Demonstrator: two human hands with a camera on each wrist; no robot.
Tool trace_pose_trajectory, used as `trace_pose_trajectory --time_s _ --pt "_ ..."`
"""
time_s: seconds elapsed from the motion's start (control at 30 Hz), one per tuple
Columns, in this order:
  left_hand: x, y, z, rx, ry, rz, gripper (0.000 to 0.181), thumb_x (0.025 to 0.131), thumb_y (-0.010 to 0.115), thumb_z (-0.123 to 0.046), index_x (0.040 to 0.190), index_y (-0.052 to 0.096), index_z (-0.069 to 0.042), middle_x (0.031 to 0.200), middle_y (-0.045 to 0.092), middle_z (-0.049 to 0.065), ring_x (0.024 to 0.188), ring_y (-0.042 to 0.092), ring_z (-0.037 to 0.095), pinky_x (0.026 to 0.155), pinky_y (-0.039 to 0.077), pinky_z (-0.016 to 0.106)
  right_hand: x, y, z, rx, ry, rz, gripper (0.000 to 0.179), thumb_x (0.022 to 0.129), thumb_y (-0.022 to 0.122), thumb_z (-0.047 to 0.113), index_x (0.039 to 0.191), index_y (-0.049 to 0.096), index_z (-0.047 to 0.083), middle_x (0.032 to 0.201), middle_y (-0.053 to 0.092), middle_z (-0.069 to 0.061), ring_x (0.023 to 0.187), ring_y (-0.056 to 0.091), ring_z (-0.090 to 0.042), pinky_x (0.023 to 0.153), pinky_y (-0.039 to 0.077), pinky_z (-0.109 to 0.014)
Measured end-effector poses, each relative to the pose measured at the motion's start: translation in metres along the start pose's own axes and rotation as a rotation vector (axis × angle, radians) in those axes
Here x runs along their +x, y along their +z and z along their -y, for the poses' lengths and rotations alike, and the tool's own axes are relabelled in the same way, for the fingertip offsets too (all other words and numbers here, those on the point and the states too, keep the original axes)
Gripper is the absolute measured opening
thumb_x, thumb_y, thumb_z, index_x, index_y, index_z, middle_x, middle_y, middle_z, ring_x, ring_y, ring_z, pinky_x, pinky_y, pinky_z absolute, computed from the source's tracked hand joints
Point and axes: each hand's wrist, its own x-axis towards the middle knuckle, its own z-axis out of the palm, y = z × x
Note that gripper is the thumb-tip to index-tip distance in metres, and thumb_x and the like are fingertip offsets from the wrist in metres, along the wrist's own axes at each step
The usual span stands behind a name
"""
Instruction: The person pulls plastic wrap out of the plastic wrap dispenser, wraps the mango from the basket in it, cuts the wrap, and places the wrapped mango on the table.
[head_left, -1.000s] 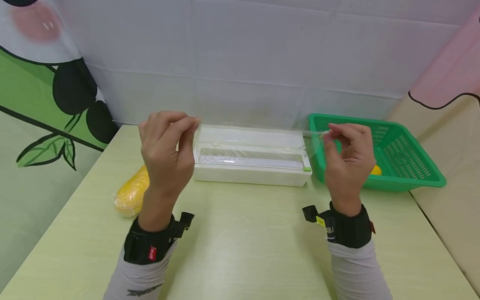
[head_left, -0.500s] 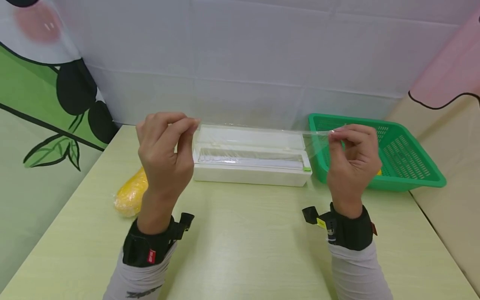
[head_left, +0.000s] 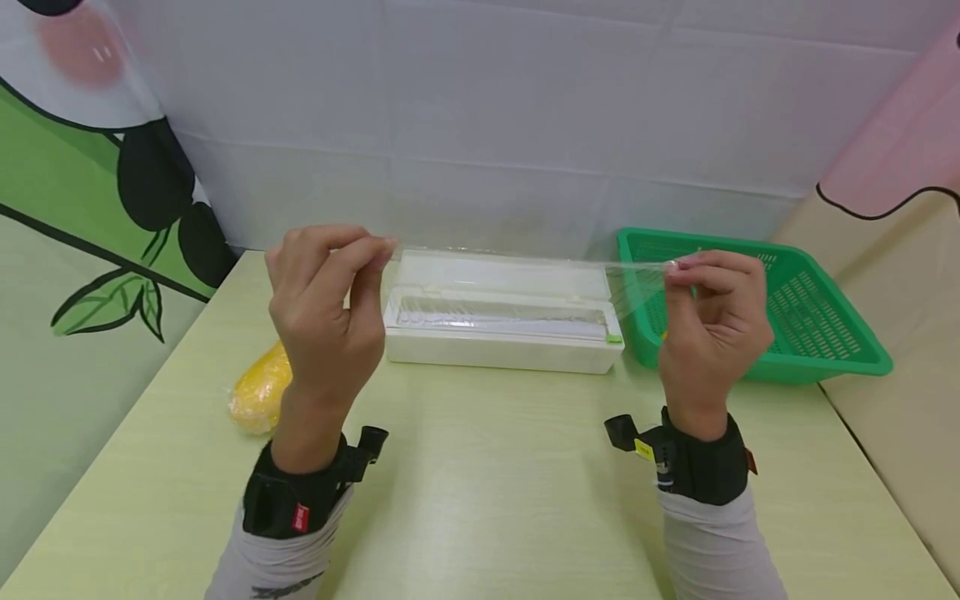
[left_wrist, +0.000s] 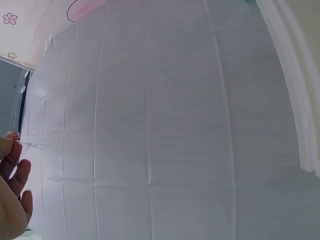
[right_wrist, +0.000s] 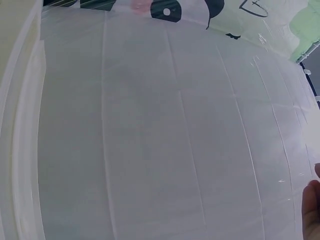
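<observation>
Clear plastic wrap stretches between my two raised hands in the head view. My left hand pinches one corner between thumb and fingertips, and my right hand pinches the other corner. Below and behind the film sits a white wrap dispenser box, its lid raised at the back and a green piece at its right front corner. The left wrist view has the left hand at its left edge with thin film by the fingertips. Only a sliver of the right hand enters the right wrist view.
A yellow object wrapped in clear film lies on the table at left, partly behind the left wrist. Behind the right hand stands a green slotted basket. A pale cloth wall closes off the back.
My right hand has shifted to the right and my left hand slightly to the left. The gap between them is wider, with the film still stretched across. The box has stayed put.
</observation>
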Motion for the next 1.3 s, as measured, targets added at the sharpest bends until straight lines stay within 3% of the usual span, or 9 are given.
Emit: trace_pose_trajectory --time_s 0.57,0.8,1.3 --pt "0.001 -0.001 -0.004 -0.019 -0.009 -0.023 0.007 0.083 0.072 0.01 0.083 0.074 0.003 0.077 0.061 0.017 0.071 0.051 0.036 0.084 0.026 0.032 0.0 0.004 0.008 0.062 -0.014 -0.077 0.017 0.081 0.069 -0.017 0.071 0.056 -0.02 0.085 0.058 -0.014 0.085 0.058 -0.025 0.08 0.054 -0.027" --pt "0.001 -0.003 -0.006 -0.019 -0.009 -0.042 0.01 0.079 0.073 0.013 0.082 0.073 0.003 0.076 0.061 0.017 0.071 0.05 0.037 0.084 0.025 0.033 -0.001 0.006 0.013 0.039 -0.031 -0.1 0.019 0.08 0.071 -0.016 0.069 0.056 -0.02 0.082 0.059 -0.014 0.083 0.06 -0.024 0.078 0.055 -0.026" --pt "-0.001 -0.005 -0.001 -0.031 0.001 -0.072 0.004 0.085 0.073 0.003 0.084 0.076 0.001 0.076 0.062 0.016 0.072 0.051 0.035 0.084 0.026 0.033 0.0 0.006 0.012 0.11 -0.073 -0.154 0.022 0.074 0.075 -0.018 0.064 0.055 -0.021 0.076 0.06 -0.018 0.076 0.062 -0.025 0.072 0.055 -0.028"
